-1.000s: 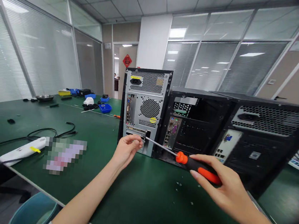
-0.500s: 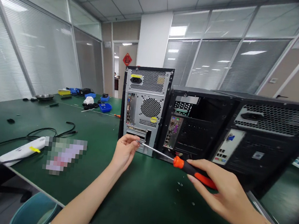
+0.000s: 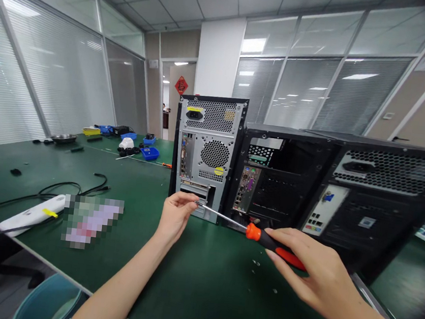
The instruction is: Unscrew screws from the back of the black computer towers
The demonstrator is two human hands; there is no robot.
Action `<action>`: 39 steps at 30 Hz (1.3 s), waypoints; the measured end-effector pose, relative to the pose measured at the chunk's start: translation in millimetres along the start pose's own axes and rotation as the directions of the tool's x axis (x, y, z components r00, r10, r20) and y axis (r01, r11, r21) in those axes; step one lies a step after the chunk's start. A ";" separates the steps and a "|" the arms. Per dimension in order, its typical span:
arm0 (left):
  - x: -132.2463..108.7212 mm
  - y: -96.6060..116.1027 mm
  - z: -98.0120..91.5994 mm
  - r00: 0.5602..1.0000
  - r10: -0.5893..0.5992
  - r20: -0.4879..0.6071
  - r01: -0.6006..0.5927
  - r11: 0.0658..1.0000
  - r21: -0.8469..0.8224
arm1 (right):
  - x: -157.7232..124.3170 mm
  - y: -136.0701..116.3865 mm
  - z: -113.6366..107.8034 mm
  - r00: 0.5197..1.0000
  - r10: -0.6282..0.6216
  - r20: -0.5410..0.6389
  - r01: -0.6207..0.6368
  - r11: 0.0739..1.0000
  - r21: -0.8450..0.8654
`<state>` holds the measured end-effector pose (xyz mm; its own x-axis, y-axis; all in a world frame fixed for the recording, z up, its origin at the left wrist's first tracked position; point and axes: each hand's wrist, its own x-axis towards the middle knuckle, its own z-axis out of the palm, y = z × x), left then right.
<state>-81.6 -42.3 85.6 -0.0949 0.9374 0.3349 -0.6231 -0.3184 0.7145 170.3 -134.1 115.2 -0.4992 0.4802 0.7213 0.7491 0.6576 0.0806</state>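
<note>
My right hand (image 3: 310,273) grips the orange and black handle of a screwdriver (image 3: 265,238), its thin shaft pointing left. My left hand (image 3: 175,214) is pinched closed at the shaft's tip; what it pinches is too small to make out. Both hands hover just in front of the lower rear of a silver computer tower (image 3: 206,153) standing on the green table (image 3: 198,286). Two black computer cases (image 3: 272,176) (image 3: 380,199) stand to its right, rear panels facing me.
Several small screws (image 3: 256,263) lie on the mat below the screwdriver. A white power strip (image 3: 31,214) with black cables (image 3: 59,188) lies at the left. Blue trays (image 3: 148,153) and small tools sit at the far end. A teal bin (image 3: 48,302) stands below the table edge.
The screwdriver tip has dropped slightly and come to my left fingertips, which now pinch at it. The handle has shifted a little left and down.
</note>
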 end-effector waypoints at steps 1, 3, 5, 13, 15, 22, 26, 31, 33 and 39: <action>0.1 0.5 -0.4 1.000 0.013 0.001 -0.013 1.000 0.015 | 0.2 -0.5 -0.4 1.000 -0.006 -0.002 0.006 1.000 -0.011; 0.0 1.3 -1.1 0.999 0.035 0.004 -0.035 0.999 0.041 | 0.8 -2.1 -1.5 1.000 -0.029 -0.003 0.029 0.999 -0.041; -0.2 1.6 -1.6 0.999 0.043 0.011 -0.044 0.997 0.061 | 1.5 -4.1 -2.9 0.998 -0.055 0.000 0.055 0.995 -0.079; 0.5 -2.6 -6.9 0.995 0.091 0.034 -0.095 0.984 0.152 | 2.4 -11.4 -7.6 0.991 -0.126 -0.041 0.116 0.975 -0.191; 1.2 -4.3 -9.8 0.993 0.108 0.040 -0.113 0.978 0.176 | 1.8 -12.0 -7.7 0.988 -0.142 -0.052 0.127 0.967 -0.220; 3.8 -8.5 -19.2 0.988 0.137 0.074 -0.152 0.956 0.251 | -2.2 -13.8 -8.6 0.973 -0.231 -0.017 0.206 0.895 -0.396; 3.2 -8.1 -16.5 0.992 0.117 0.051 -0.125 0.969 0.211 | -5.2 -15.6 -6.7 0.956 -0.294 0.005 0.262 0.842 -0.471; 0.8 -4.6 -9.8 0.996 0.081 0.044 -0.086 0.989 0.119 | -4.6 -15.4 -0.4 0.958 -0.286 -0.014 0.249 0.857 -0.450; 0.7 -3.9 -9.6 0.995 0.083 0.051 -0.089 0.988 0.123 | -2.0 -16.1 1.1 0.959 -0.283 -0.010 0.249 0.860 -0.445; 2.8 -4.3 -16.4 0.991 0.105 0.087 -0.122 0.970 0.210 | 3.7 -21.0 1.7 0.966 -0.255 -0.036 0.219 0.887 -0.407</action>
<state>-91.9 -36.1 73.3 -0.0916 0.8828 0.4607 -0.4298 -0.4524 0.7814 152.0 -145.2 115.0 -0.6578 0.2755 0.7010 0.7321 0.4524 0.5093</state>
